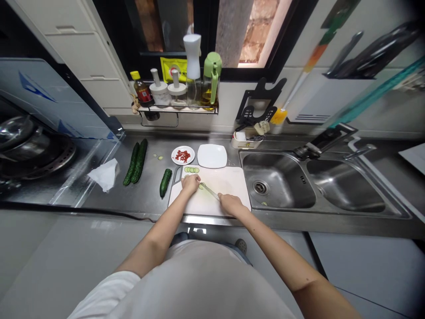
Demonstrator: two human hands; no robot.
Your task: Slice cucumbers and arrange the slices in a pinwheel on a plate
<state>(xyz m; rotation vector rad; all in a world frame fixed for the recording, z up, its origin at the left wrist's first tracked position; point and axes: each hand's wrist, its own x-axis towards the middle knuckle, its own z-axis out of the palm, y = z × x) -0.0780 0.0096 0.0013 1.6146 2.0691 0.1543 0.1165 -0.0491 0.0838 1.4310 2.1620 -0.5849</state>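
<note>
My right hand [230,204] is wrapped round the handle of a kitchen knife [210,191], whose blade points left over the white cutting board [232,186]. By the tip of the blade lies a pale green cucumber slice [202,186]. My left hand [191,183] rests on the board with its fingers curled together beside that slice; whatever is under them is hidden. Behind it, several cucumber slices [191,169] overlap in a row at the board's far left. A cut cucumber piece [165,183] lies on the counter left of the board.
Two whole cucumbers [136,161] and a crumpled white cloth or tissue [104,174] lie leftward. Behind the board stand a plate of chopped red pieces [183,156] and a square white plate [212,156]. A double sink [282,190] is at right; a condiment shelf [179,110] hangs above.
</note>
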